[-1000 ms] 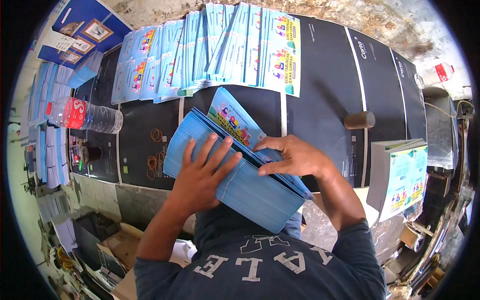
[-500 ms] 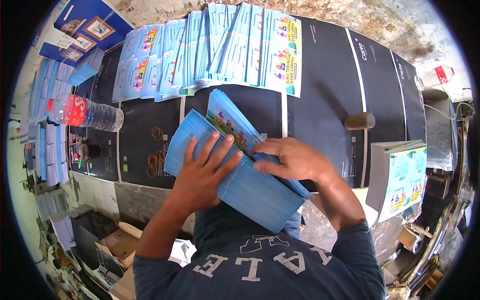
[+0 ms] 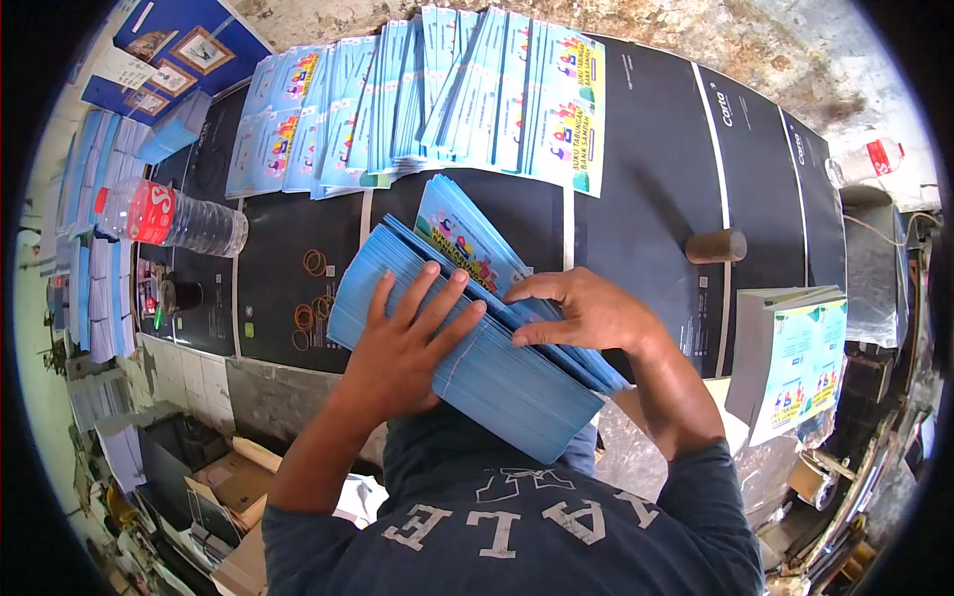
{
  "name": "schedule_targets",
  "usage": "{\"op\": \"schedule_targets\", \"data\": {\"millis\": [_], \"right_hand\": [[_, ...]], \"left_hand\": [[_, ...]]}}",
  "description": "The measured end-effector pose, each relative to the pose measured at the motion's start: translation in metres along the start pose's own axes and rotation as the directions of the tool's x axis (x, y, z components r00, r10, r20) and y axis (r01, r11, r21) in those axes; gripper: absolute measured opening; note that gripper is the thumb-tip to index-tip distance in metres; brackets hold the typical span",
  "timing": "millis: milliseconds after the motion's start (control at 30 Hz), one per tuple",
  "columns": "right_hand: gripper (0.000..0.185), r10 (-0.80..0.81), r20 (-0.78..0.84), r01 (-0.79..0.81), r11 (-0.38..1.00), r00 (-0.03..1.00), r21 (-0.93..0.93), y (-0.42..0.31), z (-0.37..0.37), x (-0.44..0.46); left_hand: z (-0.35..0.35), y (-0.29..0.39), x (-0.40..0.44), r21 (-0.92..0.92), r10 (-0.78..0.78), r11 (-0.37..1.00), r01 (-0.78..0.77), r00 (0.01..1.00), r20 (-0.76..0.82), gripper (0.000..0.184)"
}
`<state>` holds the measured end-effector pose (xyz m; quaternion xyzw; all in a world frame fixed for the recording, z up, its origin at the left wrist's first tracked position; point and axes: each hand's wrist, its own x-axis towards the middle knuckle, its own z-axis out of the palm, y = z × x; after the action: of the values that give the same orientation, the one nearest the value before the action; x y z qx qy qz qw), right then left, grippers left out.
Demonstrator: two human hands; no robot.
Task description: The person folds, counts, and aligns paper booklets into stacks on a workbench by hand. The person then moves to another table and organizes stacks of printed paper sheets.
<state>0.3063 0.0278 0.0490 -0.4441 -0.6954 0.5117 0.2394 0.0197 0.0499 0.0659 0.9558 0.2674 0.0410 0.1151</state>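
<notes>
A thick bundle of blue folded booklets (image 3: 517, 382) lies slanted at the table's near edge, against the person's body. My left hand (image 3: 402, 343) rests on its upward-facing edges with the fingers spread. At the bundle's far side my right hand (image 3: 586, 318) has its thumb and fingers closed on booklets. Several booklets with printed covers (image 3: 462, 238) lean away from the bundle there, leaving a dark gap beside it. The right fingertips are partly hidden among the booklets.
Overlapping printed booklets (image 3: 427, 109) line the far side of the black table (image 3: 636, 238). A water bottle (image 3: 174, 219) and rubber bands (image 3: 303, 323) are left; a brown cylinder (image 3: 715, 245) and a booklet stack (image 3: 795, 368) are right. Another bottle (image 3: 865, 162) stands far right.
The leaning booklets first tipped towards the bundle's top, then lay further over. My right fingers shifted slightly among them, and my left hand stayed on the bundle.
</notes>
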Motion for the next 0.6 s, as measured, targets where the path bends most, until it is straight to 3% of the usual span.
{"op": "schedule_targets", "data": {"millis": [233, 333, 400, 600], "right_hand": [[0.042, 0.020, 0.025, -0.021, 0.999, 0.999, 0.026, -0.010, -0.002, -0.001], [0.041, 0.051, -0.101, -0.048, 0.998, 0.994, 0.034, -0.018, 0.005, -0.002], [0.043, -0.020, -0.059, 0.009, 0.982, 0.998, -0.188, -0.011, 0.009, -0.003], [0.050, -0.039, -0.042, 0.033, 0.991, 0.998, -0.130, -0.007, 0.005, 0.000]], "left_hand": [[-0.003, 0.000, -0.001, -0.009, -0.002, 1.000, 0.002, 1.000, -0.003, 0.114], [-0.002, 0.000, -0.001, -0.006, -0.002, 1.000, 0.002, 1.000, 0.000, 0.113], [0.000, 0.000, -0.001, -0.006, 0.000, 1.000, 0.000, 1.000, -0.008, 0.112], [0.001, 0.000, -0.002, 0.005, 0.004, 1.000, -0.004, 1.000, -0.014, 0.110]]}}
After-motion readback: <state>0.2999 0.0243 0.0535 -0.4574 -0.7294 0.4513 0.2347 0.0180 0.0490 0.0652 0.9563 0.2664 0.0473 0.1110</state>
